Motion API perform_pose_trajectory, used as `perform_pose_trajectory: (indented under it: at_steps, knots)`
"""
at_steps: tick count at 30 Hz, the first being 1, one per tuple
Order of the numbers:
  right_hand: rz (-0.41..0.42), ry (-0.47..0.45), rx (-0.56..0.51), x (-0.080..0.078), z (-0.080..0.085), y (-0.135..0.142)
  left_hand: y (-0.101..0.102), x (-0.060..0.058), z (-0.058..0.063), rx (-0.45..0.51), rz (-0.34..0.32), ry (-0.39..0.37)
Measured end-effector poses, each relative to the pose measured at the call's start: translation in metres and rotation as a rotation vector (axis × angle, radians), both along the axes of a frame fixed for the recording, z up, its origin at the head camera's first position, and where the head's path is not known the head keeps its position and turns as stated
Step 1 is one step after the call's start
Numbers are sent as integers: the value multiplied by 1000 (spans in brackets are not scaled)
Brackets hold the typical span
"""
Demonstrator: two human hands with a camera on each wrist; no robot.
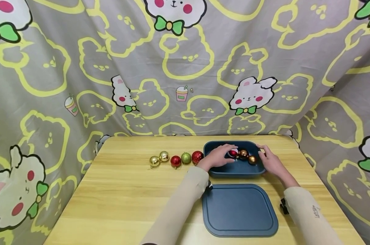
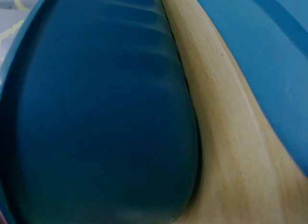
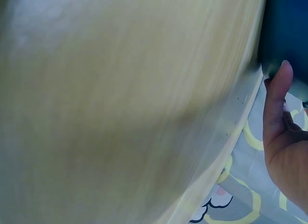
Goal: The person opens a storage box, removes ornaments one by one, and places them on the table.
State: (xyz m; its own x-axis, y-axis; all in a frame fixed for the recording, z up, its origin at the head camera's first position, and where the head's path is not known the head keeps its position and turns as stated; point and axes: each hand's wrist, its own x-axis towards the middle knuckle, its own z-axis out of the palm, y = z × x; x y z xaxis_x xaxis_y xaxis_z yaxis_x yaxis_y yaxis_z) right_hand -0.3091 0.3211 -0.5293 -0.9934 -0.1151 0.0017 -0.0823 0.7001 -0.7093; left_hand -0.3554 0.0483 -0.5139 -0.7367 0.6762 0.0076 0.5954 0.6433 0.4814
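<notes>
A dark blue rectangular box (image 1: pixel 237 173) stands at the back right of the table. My left hand (image 1: pixel 218 156) reaches into it, fingers and thumb curved round a red and white Christmas ball (image 1: pixel 233 152). Beside that ball, two copper-coloured balls (image 1: pixel 243 154) lie on the box's right side. My right hand (image 1: pixel 271 164) grips the box's right wall, the thumb near the rim; the right wrist view shows its thumb (image 3: pixel 279 89) against the box's corner (image 3: pixel 288 36). Only the box wall (image 2: pixel 106 113) fills most of the left wrist view, with no hand visible there.
Left of the box lie two gold balls (image 1: pixel 154 161), a red ball (image 1: pixel 175 161), a green glitter ball (image 1: pixel 186 157) and a patterned red ball (image 1: pixel 197 157). A flat blue lid (image 1: pixel 240 211) lies in front of the box. A printed curtain (image 1: pixel 179 112) hangs behind the table.
</notes>
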Motion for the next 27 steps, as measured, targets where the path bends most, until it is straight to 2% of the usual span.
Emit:
perform_pose_trajectory:
  at_steps: [5, 13, 27]
  knots:
    - [-2, -9, -20, -1, 0, 0, 2, -2, -1, -33, 5, 17]
    - [-3, -6, -16, -2, -2, 0, 2, -2, -4, -3, 38, 59]
    - [-3, -8, -7, -1, -2, -1, 2, -1, -5, -32, -15, 65]
